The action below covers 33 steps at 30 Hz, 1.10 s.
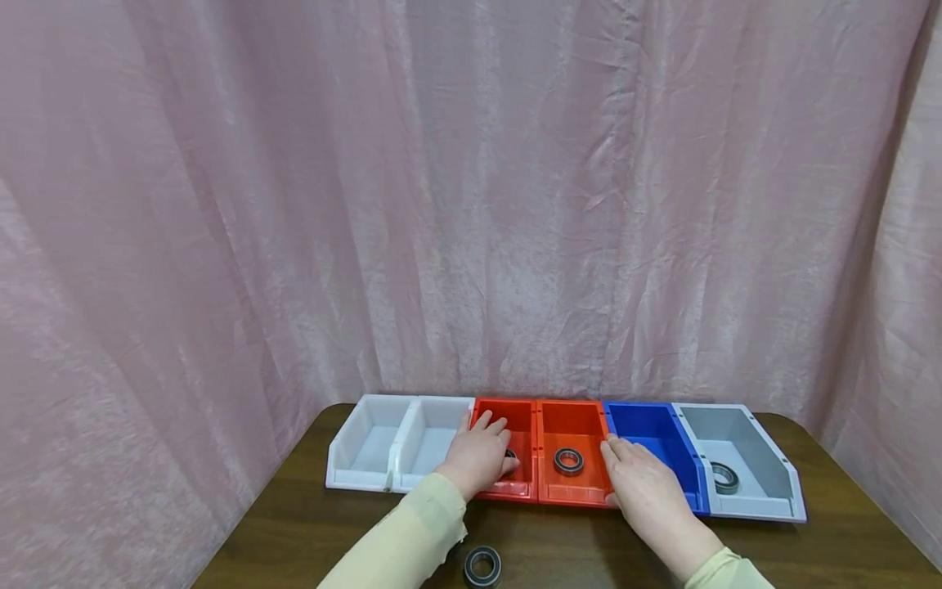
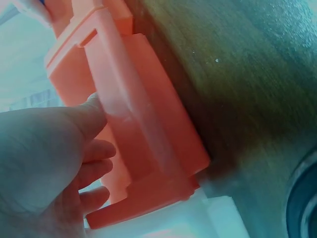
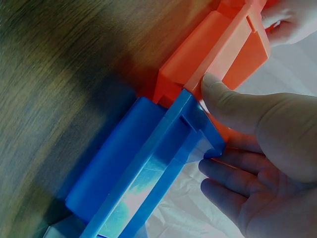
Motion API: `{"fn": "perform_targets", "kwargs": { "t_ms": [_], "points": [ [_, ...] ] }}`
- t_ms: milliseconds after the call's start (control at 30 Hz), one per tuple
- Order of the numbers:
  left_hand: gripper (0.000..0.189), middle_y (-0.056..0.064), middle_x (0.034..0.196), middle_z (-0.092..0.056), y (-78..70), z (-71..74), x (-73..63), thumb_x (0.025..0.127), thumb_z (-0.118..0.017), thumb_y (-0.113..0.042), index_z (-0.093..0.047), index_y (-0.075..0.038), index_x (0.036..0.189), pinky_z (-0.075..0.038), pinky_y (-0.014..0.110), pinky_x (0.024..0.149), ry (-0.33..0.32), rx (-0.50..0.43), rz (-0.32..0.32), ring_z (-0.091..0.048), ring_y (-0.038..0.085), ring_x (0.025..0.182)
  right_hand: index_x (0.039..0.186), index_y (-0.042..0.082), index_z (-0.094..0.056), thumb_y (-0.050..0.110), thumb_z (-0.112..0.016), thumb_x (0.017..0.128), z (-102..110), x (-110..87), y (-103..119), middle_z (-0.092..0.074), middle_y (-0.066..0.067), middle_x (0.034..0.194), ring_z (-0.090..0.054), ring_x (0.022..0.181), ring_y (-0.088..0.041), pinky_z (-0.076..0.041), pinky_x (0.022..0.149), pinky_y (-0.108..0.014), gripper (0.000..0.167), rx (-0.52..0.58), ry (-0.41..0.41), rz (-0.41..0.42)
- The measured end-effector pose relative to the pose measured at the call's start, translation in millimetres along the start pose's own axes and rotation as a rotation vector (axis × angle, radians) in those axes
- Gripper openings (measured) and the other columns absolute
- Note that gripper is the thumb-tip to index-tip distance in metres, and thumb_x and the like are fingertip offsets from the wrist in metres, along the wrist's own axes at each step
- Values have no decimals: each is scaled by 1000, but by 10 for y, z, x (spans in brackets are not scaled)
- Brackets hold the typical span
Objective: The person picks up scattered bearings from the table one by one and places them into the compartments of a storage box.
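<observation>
A dark, ring-shaped metal bearing (image 1: 559, 464) is contained in a glossy orange plastic bin (image 1: 567, 420). Left of that bin, the left hand (image 1: 477, 458) is placed over a red plastic bin (image 1: 511, 411), fingers splayed, unclenched; at its right edge, the right hand (image 1: 649, 488) is laid, fingers extended, presumably for steadying.

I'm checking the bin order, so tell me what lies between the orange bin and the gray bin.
The blue bin stands between the orange bin and the gray bin, with the right hand partly over it; the head view shows this.
</observation>
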<state>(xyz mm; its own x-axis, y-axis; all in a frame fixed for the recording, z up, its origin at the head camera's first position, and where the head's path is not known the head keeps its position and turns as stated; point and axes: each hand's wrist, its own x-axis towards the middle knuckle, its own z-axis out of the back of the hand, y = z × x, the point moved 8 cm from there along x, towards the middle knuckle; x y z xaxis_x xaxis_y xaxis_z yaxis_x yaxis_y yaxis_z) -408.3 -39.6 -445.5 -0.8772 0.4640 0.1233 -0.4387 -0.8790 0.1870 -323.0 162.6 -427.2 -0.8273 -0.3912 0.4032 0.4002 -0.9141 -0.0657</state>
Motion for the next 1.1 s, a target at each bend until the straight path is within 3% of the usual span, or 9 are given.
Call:
{"fn": "perform_targets", "kwargs": {
  "t_ms": [433,867,1100],
  "points": [
    [67,4,165,-56,-11,249,-164,105,-69,-56,-63,-16,158,-29,59,130,-60,6,-8,-44,31,158,136,-11,-70,19,-101,78,13,-6,-1,-69,-30,139,-68,129,-45,-52,113,-57,72,2,-10,1],
    [71,5,164,-57,-164,437,-445,103,-71,-60,-62,-16,158,-30,61,129,-114,41,-92,-47,32,156,137,-11,-69,20,-100,79,-15,-3,-12,-68,-30,140,-67,130,-45,-52,114,-57,73,8,19,-6],
    [71,6,162,-59,-204,515,-603,101,-74,-57,-63,-14,157,-31,61,129,-141,0,-120,-49,32,154,137,-11,-69,19,-100,78,1,-7,-1,-68,-30,140,-67,131,-46,-51,114,-56,73,14,8,-5]
  ]
}}
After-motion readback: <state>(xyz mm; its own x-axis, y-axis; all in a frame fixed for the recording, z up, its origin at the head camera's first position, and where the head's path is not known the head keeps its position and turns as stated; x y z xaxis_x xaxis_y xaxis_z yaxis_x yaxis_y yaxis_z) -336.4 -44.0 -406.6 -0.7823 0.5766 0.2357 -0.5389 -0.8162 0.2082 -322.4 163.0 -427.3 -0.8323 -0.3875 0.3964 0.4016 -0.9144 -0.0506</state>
